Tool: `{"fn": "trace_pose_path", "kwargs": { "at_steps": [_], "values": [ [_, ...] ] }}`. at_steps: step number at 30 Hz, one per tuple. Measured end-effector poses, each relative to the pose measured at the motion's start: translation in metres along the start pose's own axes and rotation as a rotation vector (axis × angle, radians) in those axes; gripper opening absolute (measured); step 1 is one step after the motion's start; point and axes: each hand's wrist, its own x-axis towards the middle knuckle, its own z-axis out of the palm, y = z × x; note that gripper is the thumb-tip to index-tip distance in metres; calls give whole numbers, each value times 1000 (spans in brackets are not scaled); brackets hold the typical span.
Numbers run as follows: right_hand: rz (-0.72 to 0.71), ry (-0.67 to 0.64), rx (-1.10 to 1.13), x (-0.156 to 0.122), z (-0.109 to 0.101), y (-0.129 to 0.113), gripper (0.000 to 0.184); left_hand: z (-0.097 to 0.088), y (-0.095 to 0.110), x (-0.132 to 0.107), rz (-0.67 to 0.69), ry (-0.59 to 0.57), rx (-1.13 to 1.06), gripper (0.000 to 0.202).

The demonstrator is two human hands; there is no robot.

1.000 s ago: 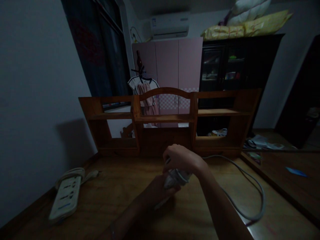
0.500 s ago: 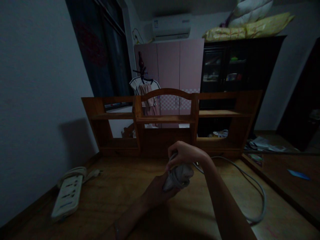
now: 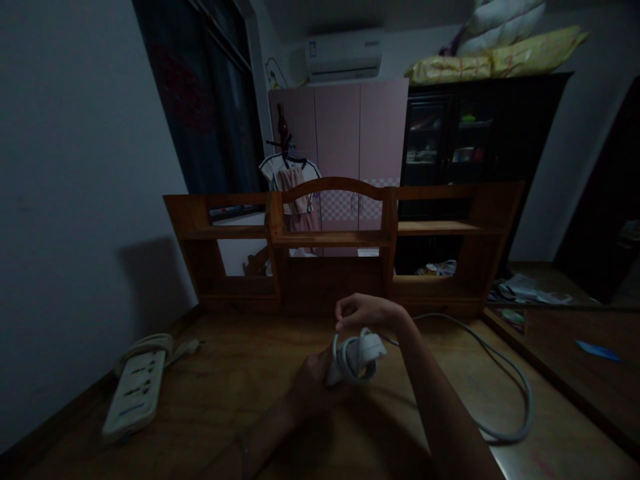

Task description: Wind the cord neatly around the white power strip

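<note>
Far to my left a white power strip (image 3: 133, 393) lies flat on the wooden desk (image 3: 240, 373), close to the wall, its own lead bunched behind it. My left hand (image 3: 313, 385) comes next, near the middle of the desk, fingers closed around the lower end of a coil of white cord (image 3: 356, 352), which I hold up just above the wood. My right hand (image 3: 369, 311) sits right over the coil, fingers curled shut and pinching the cord where it leaves the loops (the light is dim, so I can't make out the fingertips). From there the loose cord (image 3: 529, 407) sweeps out to the right in a wide arc on the desk. The wooden shelf unit (image 3: 330, 238) stands behind my hands, and a blue scrap (image 3: 597, 350) lies far right.
</note>
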Motion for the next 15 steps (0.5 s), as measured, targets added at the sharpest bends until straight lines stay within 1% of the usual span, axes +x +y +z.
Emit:
{"fn": "trace_pose_path", "kwargs": {
  "at_steps": [2,5,7,9,12,15],
  "values": [
    [-5,26,54,5,-2,14,38,0,0,4,-87,67,-90,52],
    [-42,59,63,9,-4,26,33,-2,4,13,-183,213,-227,60],
    [-50,87,38,10,-4,29,28,-3,7,18,-209,293,-267,69],
    [-47,125,0,12,-3,31,22,-2,7,20,-226,334,-297,73],
    [-24,176,-65,16,0,34,20,0,3,22,-309,385,-354,68],
    [16,207,-136,21,2,39,24,3,0,23,-411,457,-424,59]
  ]
}}
